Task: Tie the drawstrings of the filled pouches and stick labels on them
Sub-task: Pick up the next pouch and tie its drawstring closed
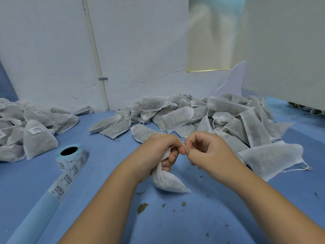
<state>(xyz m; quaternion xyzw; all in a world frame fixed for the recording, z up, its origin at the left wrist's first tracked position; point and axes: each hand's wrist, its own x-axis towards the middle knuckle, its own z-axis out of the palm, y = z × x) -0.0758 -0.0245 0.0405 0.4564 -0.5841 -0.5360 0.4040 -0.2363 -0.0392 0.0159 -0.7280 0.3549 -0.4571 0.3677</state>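
Two bare forearms reached in from the near edge over a smooth blue table (105, 182). The left hand (158, 148) was curled tightly round the gathered neck of a pouch (167, 180), a soft white sack of thin, fibrous, slightly see-through fabric, plump with dark dried matter; its sealed bottom corner rested on the table just below the wrist. The right hand (204, 148) sat knuckle to knuckle with the left, thumb and forefinger pinching a fine white drawstring (184, 146) that looped between the two hands. Whether a knot had formed there was too small to make out. Behind the hands lay a heap of pouches (202, 117), flat and rectangular, mouths unpuckered, thin strings trailing loose. Far to the left sat a separate mound of labelled pouches (37, 136), bunched into lumpy wedges, several showing small white barcode stickers; that mound ran off the left edge. Near it stood a roll of labels (71, 156) on pale blue glossy backing, its tail unwinding toward the near left corner. Crumbs of dried leaf (142, 207) dotted the table. A scuffed white wall (52, 50) with a thin pipe (95, 55) rose behind, and a blurred pane (211, 32) showed nothing clear.
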